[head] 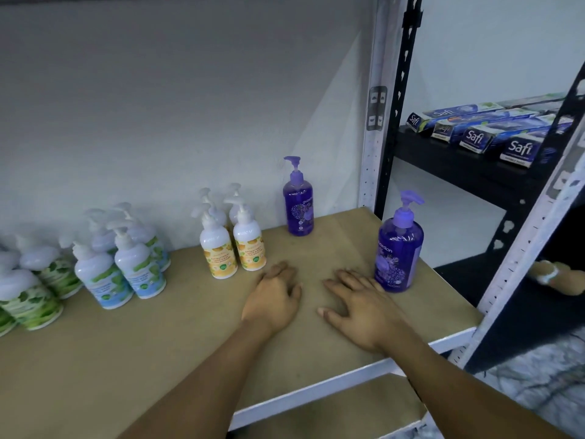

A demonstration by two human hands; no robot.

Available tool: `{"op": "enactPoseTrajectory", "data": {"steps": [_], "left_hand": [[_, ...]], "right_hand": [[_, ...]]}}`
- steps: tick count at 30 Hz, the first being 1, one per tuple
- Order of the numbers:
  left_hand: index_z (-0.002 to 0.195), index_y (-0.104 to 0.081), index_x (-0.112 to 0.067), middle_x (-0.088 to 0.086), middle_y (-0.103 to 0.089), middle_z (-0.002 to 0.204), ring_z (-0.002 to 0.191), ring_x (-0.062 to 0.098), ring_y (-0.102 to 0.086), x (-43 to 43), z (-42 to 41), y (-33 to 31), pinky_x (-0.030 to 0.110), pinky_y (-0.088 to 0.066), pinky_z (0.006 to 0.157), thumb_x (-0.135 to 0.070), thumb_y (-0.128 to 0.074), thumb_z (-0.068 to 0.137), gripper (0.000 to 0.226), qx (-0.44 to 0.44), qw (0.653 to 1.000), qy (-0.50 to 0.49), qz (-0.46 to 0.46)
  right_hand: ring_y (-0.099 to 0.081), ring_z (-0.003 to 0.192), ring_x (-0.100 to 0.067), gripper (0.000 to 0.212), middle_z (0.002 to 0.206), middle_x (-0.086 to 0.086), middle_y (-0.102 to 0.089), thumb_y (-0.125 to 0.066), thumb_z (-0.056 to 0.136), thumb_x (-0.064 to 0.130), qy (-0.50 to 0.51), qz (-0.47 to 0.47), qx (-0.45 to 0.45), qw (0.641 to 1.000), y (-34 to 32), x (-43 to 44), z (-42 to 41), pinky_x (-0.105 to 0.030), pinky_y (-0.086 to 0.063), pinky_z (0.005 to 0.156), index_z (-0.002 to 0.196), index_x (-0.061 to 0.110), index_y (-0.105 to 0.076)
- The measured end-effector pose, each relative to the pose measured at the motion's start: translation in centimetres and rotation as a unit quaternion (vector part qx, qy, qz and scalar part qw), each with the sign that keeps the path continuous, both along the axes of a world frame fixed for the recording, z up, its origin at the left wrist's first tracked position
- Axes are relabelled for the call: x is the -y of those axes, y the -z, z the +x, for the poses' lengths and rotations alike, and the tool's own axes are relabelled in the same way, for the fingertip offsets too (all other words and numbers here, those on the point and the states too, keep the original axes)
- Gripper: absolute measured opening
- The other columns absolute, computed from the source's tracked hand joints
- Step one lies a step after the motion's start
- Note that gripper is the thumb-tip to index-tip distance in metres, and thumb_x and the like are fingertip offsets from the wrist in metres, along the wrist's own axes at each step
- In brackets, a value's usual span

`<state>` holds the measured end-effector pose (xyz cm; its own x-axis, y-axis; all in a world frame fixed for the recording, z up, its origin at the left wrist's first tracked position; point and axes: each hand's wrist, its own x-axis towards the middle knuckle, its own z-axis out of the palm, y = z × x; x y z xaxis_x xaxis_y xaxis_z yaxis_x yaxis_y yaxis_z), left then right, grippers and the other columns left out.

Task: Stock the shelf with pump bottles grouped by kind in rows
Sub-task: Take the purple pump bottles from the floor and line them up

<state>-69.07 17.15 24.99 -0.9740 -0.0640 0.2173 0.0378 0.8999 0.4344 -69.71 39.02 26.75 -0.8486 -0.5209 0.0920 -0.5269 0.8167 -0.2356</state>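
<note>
Two purple pump bottles stood upright on the shelf board (164, 350): the rear purple bottle (298, 204) by the back wall, the front purple bottle (399, 248) near the right edge, well apart from each other. Left of them, white pump bottles stood grouped by label: orange-label bottles (232, 245) in a cluster of four, blue-label bottles (126, 264), then green-label bottles (34, 289) at far left. Left hand (273, 299) lay palm down on the board, grip empty, fingers loosely together. Right hand (357, 305) lay flat, grip empty, fingers spread, fingertips just beside the front purple bottle; contact could not be told. Boxed goods (478, 131) sat on the neighbouring black rack.
</note>
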Motion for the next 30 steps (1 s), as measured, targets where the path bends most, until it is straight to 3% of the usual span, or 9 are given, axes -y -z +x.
{"op": "enactPoseTrajectory", "data": {"steps": [6, 9, 13, 15, 17, 21, 24, 27, 30], "left_hand": [[0.153, -0.033, -0.037, -0.013, -0.021, 0.164, 0.152, 0.006, -0.012, 2.8, 7.0, -0.9, 0.041, -0.007, 0.124, -0.058, -0.034, 0.100, 0.057, 0.060, 0.995, -0.007, -0.076], [0.154, -0.031, -0.042, -0.015, -0.017, 0.165, 0.153, 0.007, -0.008, 3.7, 9.4, -1.0, 0.045, -0.005, 0.124, -0.064, -0.031, 0.098, 0.060, 0.075, 0.993, -0.041, -0.082], [0.152, -0.032, -0.043, -0.013, -0.018, 0.165, 0.153, 0.009, -0.008, 3.2, 10.6, -1.3, 0.048, -0.004, 0.124, -0.067, -0.029, 0.097, 0.061, 0.075, 0.991, -0.073, -0.078], [0.153, -0.032, -0.042, -0.011, -0.018, 0.165, 0.153, 0.011, -0.009, 3.0, 10.6, -1.4, 0.049, -0.005, 0.123, -0.069, -0.028, 0.096, 0.063, 0.080, 0.990, -0.086, -0.080], [0.153, -0.031, -0.041, -0.009, -0.019, 0.165, 0.153, 0.014, -0.010, 3.1, 10.6, -1.3, 0.051, -0.006, 0.123, -0.070, -0.028, 0.095, 0.065, 0.080, 0.988, -0.103, -0.083], [0.153, -0.030, -0.039, -0.007, -0.019, 0.166, 0.153, 0.016, -0.010, 3.1, 10.5, -1.3, 0.055, -0.007, 0.122, -0.072, -0.026, 0.094, 0.068, 0.086, 0.985, -0.120, -0.091], [0.153, -0.029, -0.039, -0.007, -0.018, 0.166, 0.153, 0.016, -0.008, 2.9, 10.4, -1.4, 0.058, -0.005, 0.121, -0.073, -0.025, 0.093, 0.069, 0.090, 0.983, -0.133, -0.091], [0.154, -0.028, -0.038, -0.005, -0.017, 0.166, 0.154, 0.018, -0.006, 2.9, 10.3, -1.3, 0.062, -0.003, 0.119, -0.075, -0.023, 0.091, 0.072, 0.092, 0.981, -0.149, -0.089], [0.153, -0.027, -0.038, -0.003, -0.015, 0.166, 0.154, 0.021, -0.004, 2.9, 10.1, -1.5, 0.066, -0.002, 0.118, -0.078, -0.020, 0.090, 0.075, 0.098, 0.977, -0.167, -0.084]], "right_hand": [[-0.009, 0.153, -0.010, 0.071, 0.165, 0.010, -0.020, -0.034, 0.093, 0.073, 0.006, -0.013, -0.003, 1.000, 0.3, -0.2, 0.3, -0.035, -0.010, 0.123, 0.154, 0.036, -0.032], [-0.026, 0.148, -0.013, 0.067, 0.159, 0.009, -0.034, -0.041, 0.093, 0.070, 0.019, -0.042, -0.011, 0.999, 0.5, -0.5, 0.7, -0.037, -0.023, 0.121, 0.149, 0.034, -0.042], [-0.060, 0.113, -0.023, 0.043, 0.124, -0.002, -0.064, -0.065, 0.091, 0.041, 0.071, -0.170, -0.067, 0.981, 0.7, -1.1, 1.8, -0.038, -0.051, 0.095, 0.127, 0.018, -0.064], [-0.064, 0.092, -0.023, 0.025, 0.103, -0.005, -0.068, -0.071, 0.087, 0.024, 0.121, -0.272, -0.097, 0.950, 0.9, -1.5, 2.4, -0.038, -0.055, 0.080, 0.109, 0.012, -0.070], [-0.063, 0.082, -0.019, 0.018, 0.094, -0.003, -0.066, -0.073, 0.085, 0.015, 0.185, -0.366, -0.123, 0.904, 1.2, -2.1, 3.0, -0.039, -0.056, 0.077, 0.101, 0.012, -0.067], [-0.058, 0.102, -0.022, 0.050, 0.115, -0.004, -0.055, -0.081, 0.078, 0.015, 0.275, -0.495, -0.129, 0.814, 1.6, -3.4, 2.9, -0.048, -0.054, 0.090, 0.119, 0.015, -0.052], [-0.051, 0.115, -0.026, 0.075, 0.125, -0.006, -0.050, -0.088, 0.072, 0.024, 0.286, -0.483, -0.109, 0.821, 1.0, -3.4, 1.7, -0.049, -0.048, 0.099, 0.133, 0.014, -0.045], [-0.047, 0.121, -0.028, 0.088, 0.130, -0.010, -0.051, -0.091, 0.067, 0.029, 0.283, -0.458, -0.107, 0.836, 0.8, -2.8, 0.5, -0.050, -0.044, 0.105, 0.139, 0.012, -0.042], [-0.049, 0.123, -0.027, 0.095, 0.134, -0.010, -0.051, -0.093, 0.066, 0.026, 0.246, -0.469, -0.081, 0.844, 0.4, -2.5, -0.8, -0.044, -0.046, 0.104, 0.143, 0.012, -0.039]]}}
